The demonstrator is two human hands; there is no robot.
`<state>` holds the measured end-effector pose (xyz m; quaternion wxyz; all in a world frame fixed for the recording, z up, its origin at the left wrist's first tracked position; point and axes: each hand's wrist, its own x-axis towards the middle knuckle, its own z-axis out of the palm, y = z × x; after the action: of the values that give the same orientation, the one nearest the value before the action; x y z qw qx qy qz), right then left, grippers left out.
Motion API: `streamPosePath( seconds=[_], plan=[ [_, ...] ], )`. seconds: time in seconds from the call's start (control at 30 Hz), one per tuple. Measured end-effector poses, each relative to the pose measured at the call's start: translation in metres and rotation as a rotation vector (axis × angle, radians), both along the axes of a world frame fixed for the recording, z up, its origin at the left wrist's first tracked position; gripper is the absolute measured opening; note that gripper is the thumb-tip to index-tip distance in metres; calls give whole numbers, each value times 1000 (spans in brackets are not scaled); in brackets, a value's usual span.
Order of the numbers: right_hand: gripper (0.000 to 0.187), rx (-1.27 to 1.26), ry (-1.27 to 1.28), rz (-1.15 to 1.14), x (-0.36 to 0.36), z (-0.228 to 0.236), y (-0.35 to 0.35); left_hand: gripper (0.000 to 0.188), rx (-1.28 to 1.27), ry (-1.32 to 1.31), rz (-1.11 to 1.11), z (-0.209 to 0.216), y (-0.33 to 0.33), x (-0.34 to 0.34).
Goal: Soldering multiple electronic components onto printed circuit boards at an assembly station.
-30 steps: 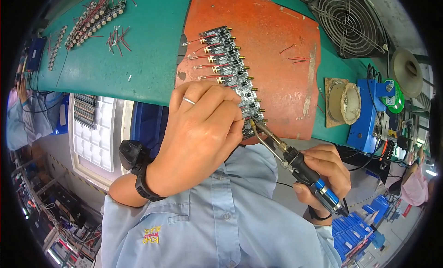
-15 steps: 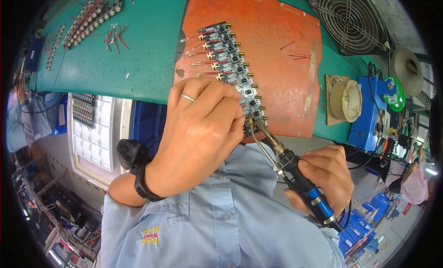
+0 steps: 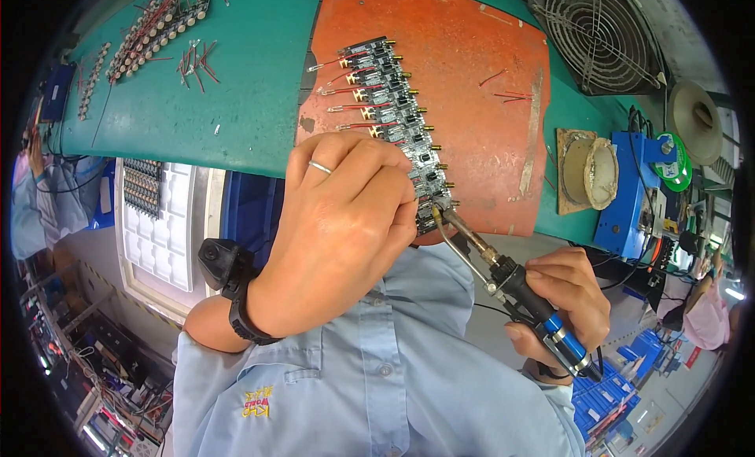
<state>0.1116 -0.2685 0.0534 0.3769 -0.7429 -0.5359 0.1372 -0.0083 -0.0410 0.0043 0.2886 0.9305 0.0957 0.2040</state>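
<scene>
We've got a PCB strip (image 3: 414,134) lying on the orange mat (image 3: 484,150), which sits on the green tabletop (image 3: 220,111). Strip is long + narrow, black w/ silvery-grey parts crowded along it, slanting from top ctr down toward the shirt (image 3: 417,300). We see small brass barrels (image 3: 429,127) poking out along its R edge, cream connectors (image 3: 376,132) on the L edge, and thin red leads (image 3: 355,107) sticking out L w/ pale ends.

L hand (image 3: 338,221) lies over the strip's lower L side, fingers curled and bunched; tips are out of our sight, so we can't tell how far they close or if they've got hold of anything. R hand (image 3: 570,300) has its fingers wrapped round a black/blue soldering iron (image 3: 519,284) w/ a thin metal feed tube (image 3: 462,254) alongside; iron's tip is at the strip's btm end, but we can't make out contact.

Hidden: lower L part of strip, under L hand. Strip's markings too small for us to read. Red wire bundle (image 3: 169,9), upper L, is cut off by the top edge. Rim bkgd dark/blurry.
</scene>
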Motion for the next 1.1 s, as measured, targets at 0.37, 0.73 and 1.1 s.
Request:
streamPosePath(
  seconds=[0.37,0.73,1.1],
  plan=[
    [52,321,183,-319,-2,-31,-2,44,-65,53,-100,7,8,-3],
    [55,461,203,-525,-4,-42,8,45,-105,-51,-117,14,33,-15],
    [51,416,262,-519,-2,-56,9,7,252,-27,577,-27,197,-46]
  ],
)
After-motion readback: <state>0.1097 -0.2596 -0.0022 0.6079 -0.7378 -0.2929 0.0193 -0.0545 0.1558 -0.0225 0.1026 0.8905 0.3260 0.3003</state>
